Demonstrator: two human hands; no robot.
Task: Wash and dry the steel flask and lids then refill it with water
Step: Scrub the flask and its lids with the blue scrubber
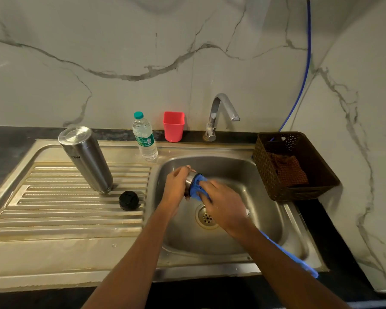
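Note:
The steel flask (87,159) stands upside down on the ribbed drainboard (54,210), left of the basin. A black inner lid (128,200) lies on the drainboard just in front of it. Over the sink basin (265,210) my left hand (176,186) grips a steel cup lid (190,179). My right hand (223,204) holds a blue scrubber (197,186) pressed into the open end of that lid. Most of the lid is hidden by my fingers and the scrubber.
A plastic water bottle (144,137) with a teal cap and a red cup (173,126) stand at the sink's back edge. The tap (221,112) points over the basin, no water running. A brown basket (299,188) holding a cloth (290,170) sits right of the basin.

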